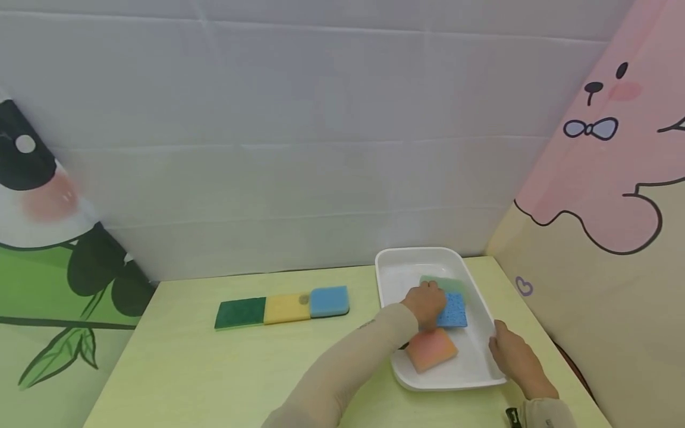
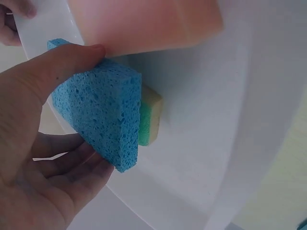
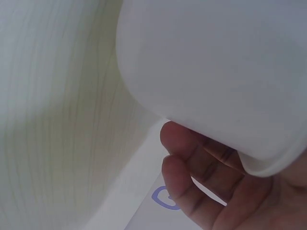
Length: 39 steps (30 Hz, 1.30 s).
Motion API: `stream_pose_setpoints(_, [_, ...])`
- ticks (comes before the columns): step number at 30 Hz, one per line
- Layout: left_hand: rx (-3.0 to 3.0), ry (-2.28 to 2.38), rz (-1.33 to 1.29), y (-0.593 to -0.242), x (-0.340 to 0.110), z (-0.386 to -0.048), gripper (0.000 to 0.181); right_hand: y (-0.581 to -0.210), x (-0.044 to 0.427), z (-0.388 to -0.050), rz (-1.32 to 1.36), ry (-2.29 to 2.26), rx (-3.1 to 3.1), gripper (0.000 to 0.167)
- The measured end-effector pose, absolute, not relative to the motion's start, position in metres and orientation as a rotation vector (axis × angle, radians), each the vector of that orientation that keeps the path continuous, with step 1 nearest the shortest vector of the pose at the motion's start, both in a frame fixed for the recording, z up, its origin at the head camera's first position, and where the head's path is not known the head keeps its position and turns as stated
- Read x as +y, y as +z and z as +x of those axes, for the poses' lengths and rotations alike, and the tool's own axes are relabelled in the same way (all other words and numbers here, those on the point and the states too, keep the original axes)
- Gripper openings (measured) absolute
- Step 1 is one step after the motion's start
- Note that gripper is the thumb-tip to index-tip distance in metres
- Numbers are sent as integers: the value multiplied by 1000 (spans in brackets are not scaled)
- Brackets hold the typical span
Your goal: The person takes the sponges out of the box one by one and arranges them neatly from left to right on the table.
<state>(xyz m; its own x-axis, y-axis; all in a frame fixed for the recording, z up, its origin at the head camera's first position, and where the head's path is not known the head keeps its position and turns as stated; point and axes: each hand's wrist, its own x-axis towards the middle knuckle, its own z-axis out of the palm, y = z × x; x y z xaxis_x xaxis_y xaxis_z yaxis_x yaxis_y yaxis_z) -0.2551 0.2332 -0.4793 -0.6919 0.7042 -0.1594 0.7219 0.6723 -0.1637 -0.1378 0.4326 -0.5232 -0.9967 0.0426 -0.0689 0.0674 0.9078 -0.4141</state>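
Note:
In the head view my left hand (image 1: pixel 426 304) is over the white tray (image 1: pixel 481 351), pinching a blue sponge (image 1: pixel 453 310). The left wrist view shows this blue sponge (image 2: pixel 98 103) tilted between the thumb and fingers of my left hand (image 2: pixel 53 143). A pink-orange sponge (image 1: pixel 432 349) lies at the tray's near end, and a pale green one (image 1: pixel 446 284) is beyond the blue one. My right hand (image 1: pixel 516 356) holds the tray's right rim; in the right wrist view, fingers of the right hand (image 3: pixel 216 182) are under the tray's edge (image 3: pixel 268 165).
Left of the tray, a dark green sponge (image 1: pixel 242 312), a yellow sponge (image 1: pixel 287 308) and a blue sponge (image 1: pixel 329 301) lie side by side in a row on the light table (image 1: pixel 214 374). A pale wall (image 1: pixel 294 148) stands behind the table, with patterned walls at both sides.

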Motion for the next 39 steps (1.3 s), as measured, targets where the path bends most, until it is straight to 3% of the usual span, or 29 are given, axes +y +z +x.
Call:
stream_pose_setpoints(14, [2698,-156,1258,-434,200,-263,55,-519,435,-136,55,-608,3025,42])
stream_pose_setpoints(28, [2606,-136,1381,-368,128,-266,61,-517,433,-137,52,-609,2978,45])
stream_pose_setpoints(39, [2606,-33,1326,-356,73,-256,66,-518,433,-138,23,-616,2962,44])
